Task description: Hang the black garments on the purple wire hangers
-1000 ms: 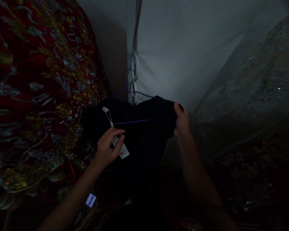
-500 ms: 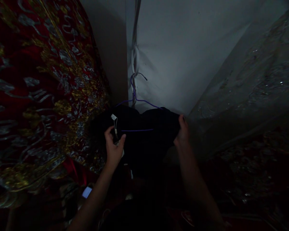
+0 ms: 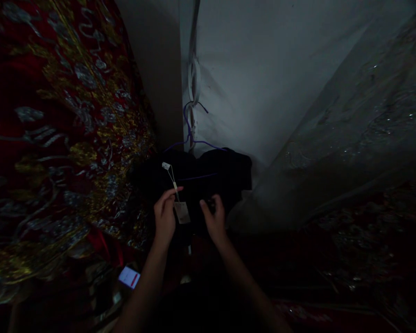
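Note:
A black garment [image 3: 229, 185] hangs on a purple wire hanger [image 3: 203, 142]. From its left part a white looped string carries a pale hang tag [image 3: 182, 213], with a small white label [image 3: 166, 165] at the string's upper end. My left hand [image 3: 164, 217] is at the string, its index finger stretched across it and the thumb curled close, with the tag just right of the fingers. In front of the garment, my right hand [image 3: 214, 219] has its thumb and fingers apart, holding nothing that I can see. The dark cloth hides the garment's lower edge.
The hanger's hook sits in a white ring strip [image 3: 194, 78] by the pale wall [image 3: 263, 69]. Red cloth with gold and silver embroidery [image 3: 90, 115] hangs at left. Sheer, sparkling fabric [image 3: 333, 138] is at right. A lit phone [image 3: 129, 276] lies low at left.
My right hand has let go of the garment's right edge and moved left toward the tag. My left hand has shifted slightly right, and the hang tag now shows fully.

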A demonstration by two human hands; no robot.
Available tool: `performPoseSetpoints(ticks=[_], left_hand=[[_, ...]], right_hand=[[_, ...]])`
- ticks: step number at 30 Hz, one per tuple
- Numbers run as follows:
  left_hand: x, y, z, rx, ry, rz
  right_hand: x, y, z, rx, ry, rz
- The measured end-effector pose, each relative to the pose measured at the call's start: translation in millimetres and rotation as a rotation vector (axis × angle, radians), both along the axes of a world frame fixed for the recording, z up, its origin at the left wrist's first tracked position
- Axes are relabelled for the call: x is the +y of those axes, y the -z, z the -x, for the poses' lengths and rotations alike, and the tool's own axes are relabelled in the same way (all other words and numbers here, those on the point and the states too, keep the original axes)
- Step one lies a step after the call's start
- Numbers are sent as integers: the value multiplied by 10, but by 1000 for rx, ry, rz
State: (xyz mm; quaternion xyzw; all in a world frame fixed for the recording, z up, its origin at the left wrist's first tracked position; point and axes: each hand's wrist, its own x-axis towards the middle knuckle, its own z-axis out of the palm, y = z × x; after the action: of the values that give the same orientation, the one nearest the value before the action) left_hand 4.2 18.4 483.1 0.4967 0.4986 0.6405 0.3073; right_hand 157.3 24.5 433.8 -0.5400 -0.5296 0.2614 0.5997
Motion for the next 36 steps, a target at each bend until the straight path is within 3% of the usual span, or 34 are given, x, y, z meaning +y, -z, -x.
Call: performPoseSetpoints(ticks=[4,8,11,15,19,26,33,36], left_hand=[[-54,-36,31,63,-53,-19],[-107,-66,49,183,-148,-39],[-158,-80,36,202,-133,-48],[-215,-90,45,179,-81,-70],[-243,-89,47,165,-36,-55],[-274,-74,97,161,-100,-26],[-358,-85,124,203,-96,29],[-425,-147,52,174,-36,-8]], right_hand=[[-51,-123,151,-29,-414,57],[-121,-228,135,-154,-577,211],[-146,-280,146,-137,-717,175],[-116,-360,170,-53,-673,152],[-93,-389,221,-116,-678,176],[-126,-345,100,-60,-674,160],[76,-546,-1,236,-373,52],[124,-474,72,101,-492,72]])
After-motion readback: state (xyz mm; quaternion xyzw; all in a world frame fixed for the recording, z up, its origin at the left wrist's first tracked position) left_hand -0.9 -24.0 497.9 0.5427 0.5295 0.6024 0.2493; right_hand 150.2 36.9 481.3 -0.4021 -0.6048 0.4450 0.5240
